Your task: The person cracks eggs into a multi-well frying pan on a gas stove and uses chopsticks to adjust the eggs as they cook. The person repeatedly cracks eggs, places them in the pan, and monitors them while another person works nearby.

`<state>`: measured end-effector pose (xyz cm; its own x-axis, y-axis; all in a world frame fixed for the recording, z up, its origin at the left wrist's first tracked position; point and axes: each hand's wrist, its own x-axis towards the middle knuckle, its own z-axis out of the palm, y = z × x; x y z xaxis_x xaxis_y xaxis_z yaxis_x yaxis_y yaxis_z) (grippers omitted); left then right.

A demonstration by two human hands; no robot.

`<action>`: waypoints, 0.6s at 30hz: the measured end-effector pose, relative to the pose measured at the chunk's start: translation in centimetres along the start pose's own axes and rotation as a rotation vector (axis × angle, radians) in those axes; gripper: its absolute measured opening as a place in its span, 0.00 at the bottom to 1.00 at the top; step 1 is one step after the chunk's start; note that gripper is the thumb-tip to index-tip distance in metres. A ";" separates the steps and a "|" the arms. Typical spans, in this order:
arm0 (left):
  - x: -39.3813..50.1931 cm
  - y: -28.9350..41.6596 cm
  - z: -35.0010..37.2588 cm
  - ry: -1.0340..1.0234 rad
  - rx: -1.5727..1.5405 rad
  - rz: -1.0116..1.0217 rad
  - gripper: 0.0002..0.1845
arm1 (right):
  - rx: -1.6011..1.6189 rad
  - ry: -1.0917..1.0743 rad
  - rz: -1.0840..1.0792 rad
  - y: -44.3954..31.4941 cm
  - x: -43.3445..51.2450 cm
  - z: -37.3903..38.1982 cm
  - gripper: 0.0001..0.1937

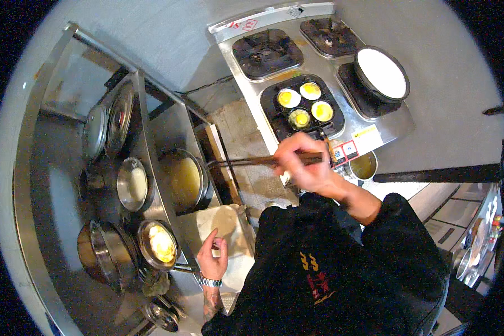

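My right hand (304,164), blurred, closes around a long, thin dark utensil (252,161), its far end reaching left to the rim of a large pot of yellowish liquid (187,180). Just beyond that hand, a four-cup egg pan (304,105) sits on a burner, an egg with a yellow yolk in each cup. My left hand (212,256), wearing a metal-band watch, hovers over a pale box-like surface (235,227) with its fingers parted and curled. Left of it stands a metal bowl (176,254) of cooked eggs (163,244).
The steel stove (285,77) has two more burners at the back. A dark pot of white contents (382,73) stands at its right. A steel shelf (155,168) at left holds a bowl of pale liquid (134,185), lids and stacked pots. A small pot (363,166) stands below the stove's front edge.
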<state>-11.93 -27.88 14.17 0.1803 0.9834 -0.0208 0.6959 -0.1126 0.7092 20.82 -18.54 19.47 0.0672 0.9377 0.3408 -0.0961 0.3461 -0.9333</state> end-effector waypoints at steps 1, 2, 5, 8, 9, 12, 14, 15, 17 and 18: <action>0.3 0.3 0.1 0.034 0.031 -0.005 0.19 | -0.035 0.046 0.130 0.3 -0.8 -2.9 0.05; 0.4 0.4 0.3 0.064 0.066 -0.017 0.19 | -0.049 0.139 0.117 1.2 -1.1 -5.2 0.06; 0.3 0.4 0.8 0.123 0.129 0.000 0.18 | -0.123 0.309 0.084 3.1 -2.9 -11.3 0.08; -0.1 -0.3 0.5 0.239 0.293 0.146 0.13 | -0.333 0.391 0.181 4.2 -4.5 -16.2 0.09; -0.5 -0.7 0.2 0.289 0.334 0.142 0.10 | -0.339 0.423 0.217 4.7 -5.0 -17.4 0.09; -2.7 -2.2 -0.4 0.392 0.429 0.116 0.09 | -0.497 0.403 0.182 6.4 -5.3 -20.1 0.10; -4.4 -3.3 -1.0 0.418 0.488 0.101 0.14 | -0.549 0.372 0.178 7.6 -5.1 -21.3 0.10; -5.3 -3.7 -1.3 0.439 0.492 0.092 0.16 | -0.522 0.389 0.170 8.2 -5.0 -21.5 0.10; -7.1 -4.2 -1.8 0.456 0.544 0.041 0.20 | -0.446 0.445 0.163 9.3 -4.7 -21.4 0.09; -7.6 -4.5 -2.0 0.465 0.551 0.058 0.22 | -0.517 0.410 0.135 9.6 -4.6 -21.6 0.09</action>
<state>-17.79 -34.59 12.54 -0.0012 0.9187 0.3951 0.9656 -0.1016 0.2393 41.04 -20.19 6.50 0.4695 0.8492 0.2419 0.3505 0.0723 -0.9338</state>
